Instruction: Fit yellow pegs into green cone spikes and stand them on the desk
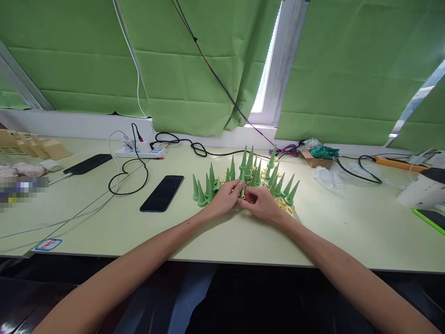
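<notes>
A small pale-yellow plastic tube (pixel 243 196) sits at mid-bench (pixel 333 241), gripped by the left hand's (pixel 225 198) fingertips; the right hand's (pixel 261 202) fingers curl against it, their grip unclear. Around them stand pointed green plastic cones (pixel 243 160), with loose yellow pieces (pixel 285 207) at their right. Leftward lies a black rectangular smartphone (pixel 162 193); near the rear edge, a white plastic power strip (pixel 148 152).
</notes>
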The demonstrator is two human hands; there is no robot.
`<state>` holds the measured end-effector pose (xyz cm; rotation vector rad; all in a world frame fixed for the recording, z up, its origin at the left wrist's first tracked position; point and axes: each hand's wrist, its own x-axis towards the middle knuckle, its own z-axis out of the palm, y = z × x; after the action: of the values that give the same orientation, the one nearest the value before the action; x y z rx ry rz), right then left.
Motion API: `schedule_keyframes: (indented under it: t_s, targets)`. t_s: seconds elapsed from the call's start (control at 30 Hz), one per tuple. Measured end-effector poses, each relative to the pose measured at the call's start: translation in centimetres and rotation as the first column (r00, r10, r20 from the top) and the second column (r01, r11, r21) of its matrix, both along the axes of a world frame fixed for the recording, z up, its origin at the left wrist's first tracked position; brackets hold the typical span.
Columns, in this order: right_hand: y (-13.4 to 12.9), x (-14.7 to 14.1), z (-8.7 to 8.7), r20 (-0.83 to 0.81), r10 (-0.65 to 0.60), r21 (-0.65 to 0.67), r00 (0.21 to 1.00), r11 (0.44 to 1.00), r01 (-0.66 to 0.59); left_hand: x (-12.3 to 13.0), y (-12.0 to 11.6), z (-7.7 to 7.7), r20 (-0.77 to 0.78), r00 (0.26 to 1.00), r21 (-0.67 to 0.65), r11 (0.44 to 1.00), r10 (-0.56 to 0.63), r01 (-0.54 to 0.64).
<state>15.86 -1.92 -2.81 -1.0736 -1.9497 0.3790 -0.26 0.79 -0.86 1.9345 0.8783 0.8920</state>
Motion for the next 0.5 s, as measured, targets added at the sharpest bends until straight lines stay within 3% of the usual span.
schedule_keyframes:
  t_s: [0.13,0.33,0.5]
  targets:
    - [-0.3,0.5,0.8,0.001,0.001,0.028,1.0,1.0,-0.001,-0.1,0.1,0.0,0.048,0.999,-0.037,0.999,0.006,-0.004]
    - [0.0,1.1,1.4,-0.096,-0.268,0.125,0.959,0.952,0.279,-0.2,0.0,-0.1,0.021,0.997,0.027,0.997,0.077,-0.078]
    - [0.8,1.7,0.9,-0.016,-0.343,0.139,0.939,0.93,0.341,-0.2,-0.5,0.1,-0.015,0.998,0.063,0.997,0.054,-0.053]
